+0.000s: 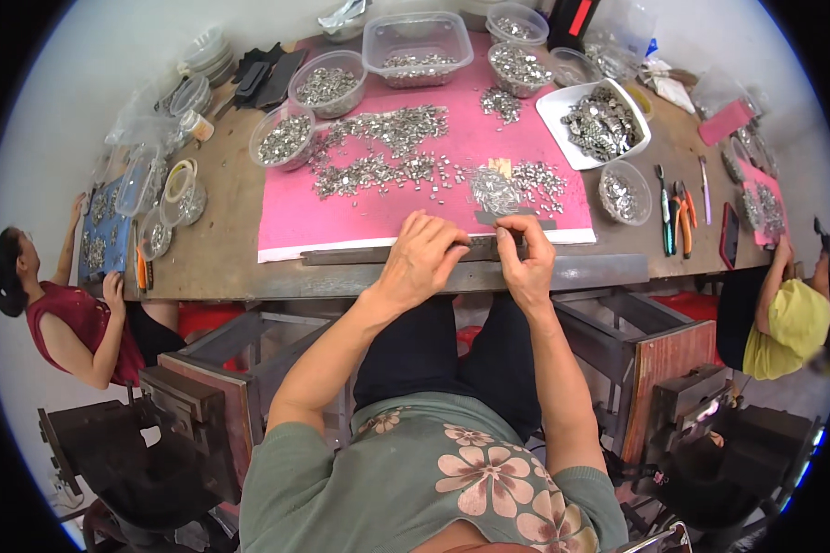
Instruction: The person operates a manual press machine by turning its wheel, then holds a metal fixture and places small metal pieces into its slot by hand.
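Observation:
Over the near edge of the pink mat (290,217), my left hand (422,256) is closed. Its fingers bend down onto a long dark bar (346,256). My right hand (527,260) is just to the right, thumb and forefinger pinched together. Whatever either hand grips is too small or covered to make out. A short dark grey strip (546,224) lies by my right fingertips. Just beyond sits a heap of thin silvery pieces (494,190), with small shiny metal parts (537,184) to its right. More metal parts (387,173) spread across the mat.
Clear plastic tubs (416,41) of metal parts line the back. A white tray (563,138) and a round tub (624,194) stand right, near orange-handled pliers (683,221) and a phone (729,236). People work at the left (78,318) and right (793,323).

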`<state>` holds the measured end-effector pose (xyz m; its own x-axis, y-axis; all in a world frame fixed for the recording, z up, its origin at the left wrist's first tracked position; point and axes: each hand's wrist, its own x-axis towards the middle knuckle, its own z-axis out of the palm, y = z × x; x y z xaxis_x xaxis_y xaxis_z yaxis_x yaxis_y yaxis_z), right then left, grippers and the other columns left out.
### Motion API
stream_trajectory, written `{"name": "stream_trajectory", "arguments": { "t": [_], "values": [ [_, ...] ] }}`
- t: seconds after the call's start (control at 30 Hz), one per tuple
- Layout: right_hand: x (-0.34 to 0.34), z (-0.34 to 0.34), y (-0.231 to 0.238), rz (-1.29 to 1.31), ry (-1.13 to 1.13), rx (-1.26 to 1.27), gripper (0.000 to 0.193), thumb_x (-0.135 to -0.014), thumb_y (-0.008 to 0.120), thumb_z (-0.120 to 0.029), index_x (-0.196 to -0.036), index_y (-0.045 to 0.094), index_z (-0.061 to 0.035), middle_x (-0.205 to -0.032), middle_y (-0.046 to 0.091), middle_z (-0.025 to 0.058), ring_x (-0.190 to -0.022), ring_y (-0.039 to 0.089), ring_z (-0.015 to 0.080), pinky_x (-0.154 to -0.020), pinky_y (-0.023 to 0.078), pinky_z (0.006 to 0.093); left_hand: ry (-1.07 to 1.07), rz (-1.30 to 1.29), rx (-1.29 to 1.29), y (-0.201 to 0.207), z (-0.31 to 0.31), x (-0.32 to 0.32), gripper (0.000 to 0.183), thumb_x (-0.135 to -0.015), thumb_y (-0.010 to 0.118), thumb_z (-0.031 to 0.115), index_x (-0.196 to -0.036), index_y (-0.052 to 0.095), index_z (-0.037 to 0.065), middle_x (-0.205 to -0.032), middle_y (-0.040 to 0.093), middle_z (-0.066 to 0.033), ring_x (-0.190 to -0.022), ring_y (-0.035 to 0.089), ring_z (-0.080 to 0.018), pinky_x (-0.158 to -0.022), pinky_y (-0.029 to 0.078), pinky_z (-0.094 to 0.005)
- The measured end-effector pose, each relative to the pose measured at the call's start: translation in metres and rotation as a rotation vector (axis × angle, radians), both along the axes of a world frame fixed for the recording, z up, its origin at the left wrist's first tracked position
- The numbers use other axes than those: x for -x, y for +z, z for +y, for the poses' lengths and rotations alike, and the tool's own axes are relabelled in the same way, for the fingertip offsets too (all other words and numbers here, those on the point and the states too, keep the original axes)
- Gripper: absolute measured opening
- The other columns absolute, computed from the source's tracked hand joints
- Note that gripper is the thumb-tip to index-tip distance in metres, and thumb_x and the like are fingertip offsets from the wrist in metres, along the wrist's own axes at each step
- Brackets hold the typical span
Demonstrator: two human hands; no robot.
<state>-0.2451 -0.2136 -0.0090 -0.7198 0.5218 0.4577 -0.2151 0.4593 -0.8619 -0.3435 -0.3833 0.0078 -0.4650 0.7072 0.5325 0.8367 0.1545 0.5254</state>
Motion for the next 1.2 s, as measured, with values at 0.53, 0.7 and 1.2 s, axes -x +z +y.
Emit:
{"name": "stream_trajectory", "arguments": {
  "t": [0.53,0.7,1.2],
  "values": [
    [-0.028,0.221,0.056,-0.891,-0.119,-0.898,0.018,-0.079,0.068,-0.022,-0.080,0.072,-0.0047,-0.087,0.072,0.0196,-0.085,0.069,0.0389,-0.076,0.053,0.0499,0.136,0.219,-0.237,-0.003,-0.013,-0.011,0.036,-0.086,0.062,-0.007,-0.120,0.064,0.003,-0.102,0.064,-0.0125,-0.099,0.064,-0.0313,-0.108,0.041,-0.0544],
    [-0.027,0.236,0.042,-0.800,-0.196,-0.952,0.015,-0.088,0.063,-0.017,-0.086,0.072,-0.0053,-0.091,0.073,0.0175,-0.091,0.070,0.0376,-0.082,0.049,0.0551,0.200,0.093,-0.284,-0.016,-0.010,-0.013,0.049,-0.083,0.052,-0.013,-0.130,0.056,0.001,-0.088,0.058,-0.0111,-0.083,0.060,-0.0284,-0.107,0.042,-0.0547],
    [-0.028,0.076,0.023,-0.265,-0.012,-0.306,0.011,-0.087,0.068,0.001,-0.098,0.070,-0.0014,-0.086,0.065,0.0123,-0.075,0.066,0.0267,-0.068,0.052,0.0366,0.214,0.061,-0.238,-0.014,-0.015,-0.012,0.043,-0.079,0.068,-0.003,-0.121,0.063,0.003,-0.115,0.060,-0.0147,-0.105,0.060,-0.0355,-0.099,0.046,-0.0495]
  ]
}}
